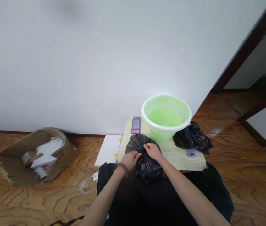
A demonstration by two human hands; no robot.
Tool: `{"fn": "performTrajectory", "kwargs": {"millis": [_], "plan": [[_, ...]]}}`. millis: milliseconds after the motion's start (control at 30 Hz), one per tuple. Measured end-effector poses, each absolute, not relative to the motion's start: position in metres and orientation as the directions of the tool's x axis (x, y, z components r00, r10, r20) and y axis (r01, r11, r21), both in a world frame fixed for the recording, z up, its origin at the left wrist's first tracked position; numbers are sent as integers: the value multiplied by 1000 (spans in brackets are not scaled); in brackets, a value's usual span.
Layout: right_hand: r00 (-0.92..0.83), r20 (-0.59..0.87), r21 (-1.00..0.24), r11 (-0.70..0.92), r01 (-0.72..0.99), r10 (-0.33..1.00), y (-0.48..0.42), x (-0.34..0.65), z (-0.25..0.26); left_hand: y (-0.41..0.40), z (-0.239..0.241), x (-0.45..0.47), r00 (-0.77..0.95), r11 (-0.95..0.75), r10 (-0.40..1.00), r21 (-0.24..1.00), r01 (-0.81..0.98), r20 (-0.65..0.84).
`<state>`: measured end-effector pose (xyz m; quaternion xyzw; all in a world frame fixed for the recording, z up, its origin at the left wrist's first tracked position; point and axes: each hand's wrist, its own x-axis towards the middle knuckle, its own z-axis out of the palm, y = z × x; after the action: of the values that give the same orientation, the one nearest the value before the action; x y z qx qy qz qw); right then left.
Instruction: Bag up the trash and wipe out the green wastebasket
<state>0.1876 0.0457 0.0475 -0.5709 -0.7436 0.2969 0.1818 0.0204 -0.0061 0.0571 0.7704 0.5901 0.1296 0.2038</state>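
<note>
Pale wall (88, 62) and wood-patterned floor (241, 175) surround our bench (175, 160). At its near left end sits the black bag (150, 171), plump and rounded, its film drawn in folds toward a neck on top. Our left grip (131, 159) pinches that neck from one side and our right grip (153, 151) pinches it from the other, fingertips close together. We judge the work to be partway: the bag is filled out and its mouth is gathered, but we see no finished knot, and both our grips are engaged. Whether the neck is being closed or loosened we cannot tell, so what is left stays uncertain; nor can we see what is inside. Behind and to the right stands the green basket (160, 136), nothing visible in it, with a crumpled second bag (184, 138) beside it. Just beyond our bag lies a blurred purple item (136, 125).
</note>
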Motion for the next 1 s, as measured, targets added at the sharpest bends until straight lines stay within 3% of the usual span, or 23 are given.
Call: {"fn": "performTrajectory", "kwargs": {"millis": [233, 333, 500, 633, 733, 833, 1000], "plan": [[-185, -6, -629, 140, 764, 983, 57, 174, 49, -5, 70, 32, 371, -368, 928, 216, 904, 29], [-168, -26, -653, 110, 749, 985, 59, 171, 42, -5, 70, 32, 446, -442, 895, 175, 880, 13], [-208, -51, -733, 105, 672, 977, 60, 180, 40, -3, 68, 30, 480, -476, 876, 227, 850, 40], [-241, -30, -807, 119, 578, 970, 54, 193, 52, 9, 65, 27, 227, -313, 941, 395, 864, 249], [-128, 5, -741, 89, 665, 992, 36, 198, 52, 25, 54, 24, 113, -263, 936, 450, 853, 334], [9, -78, -637, -57, 769, 997, 12, 199, 42, 39, 40, 21, 270, -350, 931, 390, 852, 244], [-58, -240, -534, -82, 841, 969, -11, 202, 26, 38, 27, 21, 297, -330, 944, 355, 875, 144]]}}
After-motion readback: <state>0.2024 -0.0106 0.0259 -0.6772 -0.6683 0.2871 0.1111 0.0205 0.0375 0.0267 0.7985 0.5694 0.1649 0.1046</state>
